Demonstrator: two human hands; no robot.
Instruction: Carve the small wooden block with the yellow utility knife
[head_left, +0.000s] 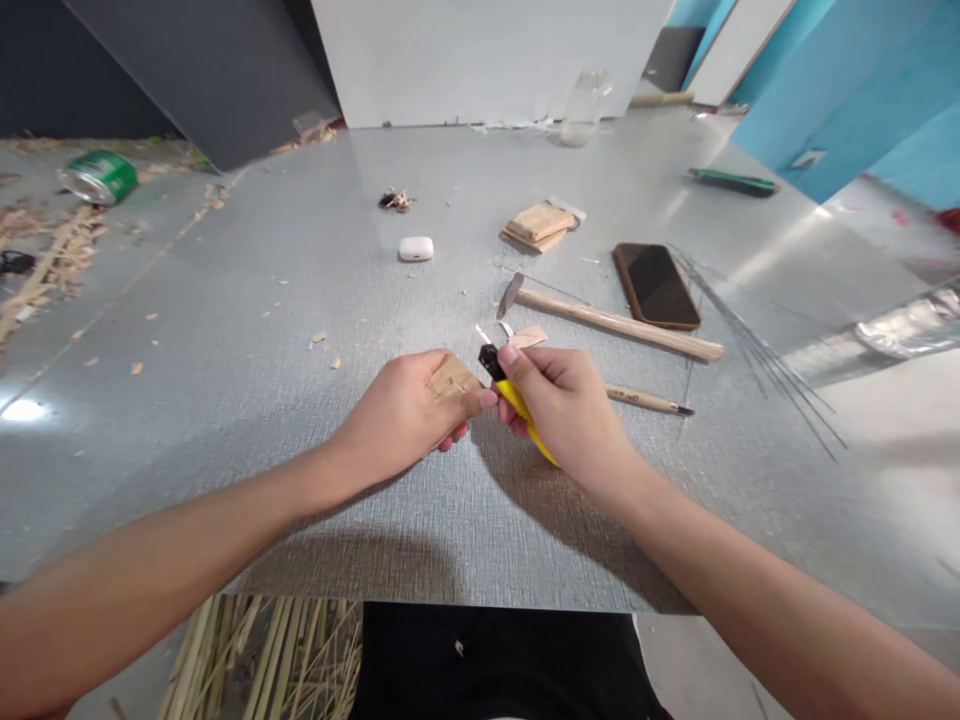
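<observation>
My left hand [409, 400] is closed on a small flat brown piece [452, 376], which looks like thin wood or card. Its thumb lies along the lower edge of the piece. Close beside it, my right hand [574, 410] grips a yellow utility knife [526, 418] with a black head, and a pale narrow tip points up and away from me. Knife and brown piece nearly meet; I cannot tell whether they touch. A loose light-brown scrap [529, 337] lies just beyond my right fingers. Behind that hand, a thin wooden-handled tool [649, 400] is partly hidden.
A hammer [615, 322] and a phone [658, 285] lie beyond my right hand, with thin wires [765, 350] further right. Farther back are stacked brown pieces [538, 224], a white earbud case [416, 249], a green cutter [733, 182] and a glass jar [585, 108]. A green can [100, 177] lies among shavings.
</observation>
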